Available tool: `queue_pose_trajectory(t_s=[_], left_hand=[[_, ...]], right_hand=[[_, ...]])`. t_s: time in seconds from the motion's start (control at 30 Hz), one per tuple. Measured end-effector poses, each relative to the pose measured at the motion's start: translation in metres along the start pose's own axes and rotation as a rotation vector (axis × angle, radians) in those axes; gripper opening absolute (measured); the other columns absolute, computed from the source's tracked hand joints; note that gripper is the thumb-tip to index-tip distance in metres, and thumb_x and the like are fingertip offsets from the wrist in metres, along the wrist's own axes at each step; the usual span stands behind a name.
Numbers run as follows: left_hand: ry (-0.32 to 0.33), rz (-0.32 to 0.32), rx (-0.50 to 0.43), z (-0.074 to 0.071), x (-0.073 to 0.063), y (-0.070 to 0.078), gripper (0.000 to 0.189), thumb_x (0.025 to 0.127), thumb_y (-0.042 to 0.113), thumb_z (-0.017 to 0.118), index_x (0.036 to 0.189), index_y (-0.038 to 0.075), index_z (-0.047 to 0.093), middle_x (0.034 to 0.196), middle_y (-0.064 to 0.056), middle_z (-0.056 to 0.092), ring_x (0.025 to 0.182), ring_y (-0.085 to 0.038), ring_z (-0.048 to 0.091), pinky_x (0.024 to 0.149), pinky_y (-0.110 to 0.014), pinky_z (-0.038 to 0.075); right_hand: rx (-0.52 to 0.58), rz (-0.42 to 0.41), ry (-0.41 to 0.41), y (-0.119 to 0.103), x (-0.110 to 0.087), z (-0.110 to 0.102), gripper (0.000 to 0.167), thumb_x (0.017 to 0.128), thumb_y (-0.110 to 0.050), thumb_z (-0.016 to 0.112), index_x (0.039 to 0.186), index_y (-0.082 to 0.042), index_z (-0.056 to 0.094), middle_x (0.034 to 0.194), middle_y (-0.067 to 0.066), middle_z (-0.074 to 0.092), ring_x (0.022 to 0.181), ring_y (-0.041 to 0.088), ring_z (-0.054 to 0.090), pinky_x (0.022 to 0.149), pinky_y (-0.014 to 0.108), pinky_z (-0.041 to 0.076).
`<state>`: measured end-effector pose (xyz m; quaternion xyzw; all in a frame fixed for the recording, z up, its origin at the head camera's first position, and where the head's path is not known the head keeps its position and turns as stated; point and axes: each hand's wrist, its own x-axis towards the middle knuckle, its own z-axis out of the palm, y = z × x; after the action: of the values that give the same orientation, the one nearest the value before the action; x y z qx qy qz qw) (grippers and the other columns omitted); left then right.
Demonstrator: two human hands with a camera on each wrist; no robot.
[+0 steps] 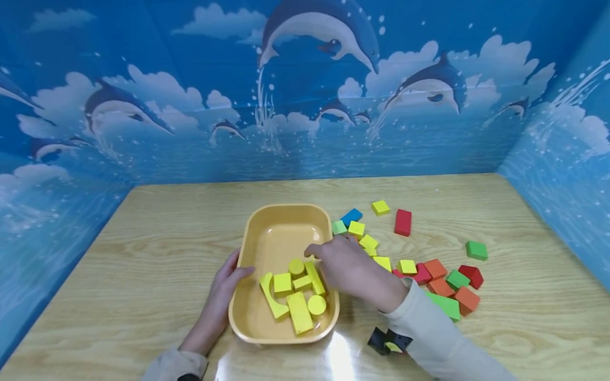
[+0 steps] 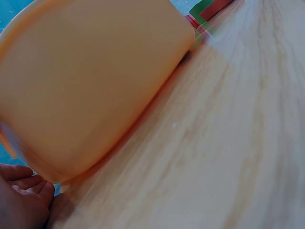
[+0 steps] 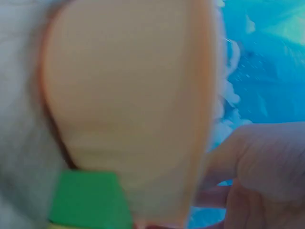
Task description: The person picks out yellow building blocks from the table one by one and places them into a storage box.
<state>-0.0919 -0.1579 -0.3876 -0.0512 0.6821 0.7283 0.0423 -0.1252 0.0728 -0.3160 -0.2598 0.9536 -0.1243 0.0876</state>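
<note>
A yellow-orange plastic basin point(image 1: 281, 217) stands on the table with several yellow blocks inside, among them a rectangular block point(image 1: 299, 313), a cylinder point(image 1: 316, 305) and an arch-shaped block point(image 1: 272, 297). My left hand point(image 1: 224, 291) grips the basin's left side, thumb over the rim and fingers outside; the left wrist view shows those fingers point(image 2: 28, 183) against the outer wall. Over the right rim reaches my right hand point(image 1: 350, 267), its fingertips above the basin's inside, near a long yellow block point(image 1: 315, 278). No block shows in the right hand point(image 3: 267, 176).
Loose yellow blocks point(image 1: 369, 242) lie right of the basin, with a blue block point(image 1: 351, 216) behind. Further right are a red block point(image 1: 403, 222), orange blocks point(image 1: 467, 300) and green blocks point(image 1: 476, 250). A black object point(image 1: 389, 341) lies near the right sleeve. Dolphin-printed walls point(image 1: 305, 153) enclose the table.
</note>
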Motion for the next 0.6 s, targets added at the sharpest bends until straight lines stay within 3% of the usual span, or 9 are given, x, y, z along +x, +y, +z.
queue_pose_trajectory(t_s=[0.1,0.13,0.23,0.33,0.43,0.53,0.6], left_hand=[[0.001,0.0,0.008,0.0,0.0,0.001,0.055,0.092,0.008,0.047,0.145,0.001,0.036,0.142,-0.022,0.044,0.113,-0.018,0.054,0.092,-0.022,0.048],[0.001,-0.001,0.01,0.0,0.0,0.001,0.055,0.092,0.008,0.047,0.145,0.002,0.036,0.142,-0.022,0.044,0.114,-0.019,0.053,0.092,-0.022,0.047],[-0.001,-0.001,0.012,0.0,0.0,0.002,0.055,0.092,0.008,0.047,0.146,0.002,0.036,0.142,-0.022,0.044,0.114,-0.019,0.053,0.092,-0.022,0.048],[-0.004,-0.003,0.011,0.0,0.0,0.001,0.055,0.092,0.008,0.047,0.146,0.002,0.035,0.142,-0.022,0.044,0.115,-0.021,0.053,0.091,-0.023,0.048],[-0.002,-0.005,0.019,-0.001,0.0,0.0,0.056,0.092,0.008,0.047,0.146,0.002,0.035,0.143,-0.022,0.043,0.117,-0.024,0.052,0.092,-0.022,0.048],[0.002,-0.008,0.027,-0.001,0.0,0.0,0.056,0.092,0.008,0.047,0.147,0.002,0.034,0.144,-0.021,0.042,0.12,-0.026,0.05,0.092,-0.021,0.047],[0.003,-0.011,0.027,-0.001,0.0,0.001,0.056,0.092,0.008,0.047,0.147,0.002,0.034,0.144,-0.021,0.042,0.12,-0.026,0.05,0.092,-0.021,0.047]], right_hand=[[0.092,-0.032,0.076,0.012,-0.002,-0.015,0.033,0.09,0.003,0.058,0.119,-0.011,0.067,0.101,0.006,0.071,0.092,0.021,0.064,0.083,0.035,0.053],[0.118,-0.035,0.105,0.018,-0.002,-0.02,0.034,0.089,0.005,0.058,0.118,-0.01,0.067,0.108,0.008,0.07,0.092,0.021,0.064,0.076,0.032,0.055],[0.151,0.045,0.144,0.04,-0.001,-0.032,0.036,0.088,0.007,0.057,0.12,-0.007,0.066,0.115,0.011,0.067,0.078,0.02,0.061,0.058,0.027,0.053],[0.142,0.196,0.07,0.067,0.002,-0.035,0.039,0.089,0.005,0.056,0.126,-0.007,0.061,0.123,0.015,0.062,0.074,0.022,0.055,0.054,0.027,0.048],[0.124,0.326,-0.078,0.086,0.004,-0.032,0.047,0.09,0.005,0.056,0.135,-0.009,0.053,0.134,0.021,0.051,0.092,0.028,0.054,0.063,0.032,0.052],[0.143,0.373,-0.173,0.095,0.007,-0.027,0.061,0.088,0.011,0.054,0.142,-0.014,0.045,0.144,0.023,0.038,0.105,0.032,0.05,0.064,0.036,0.056],[0.148,0.333,-0.176,0.096,0.01,-0.023,0.065,0.087,0.013,0.052,0.144,-0.017,0.043,0.146,0.022,0.036,0.106,0.032,0.05,0.064,0.035,0.056]])
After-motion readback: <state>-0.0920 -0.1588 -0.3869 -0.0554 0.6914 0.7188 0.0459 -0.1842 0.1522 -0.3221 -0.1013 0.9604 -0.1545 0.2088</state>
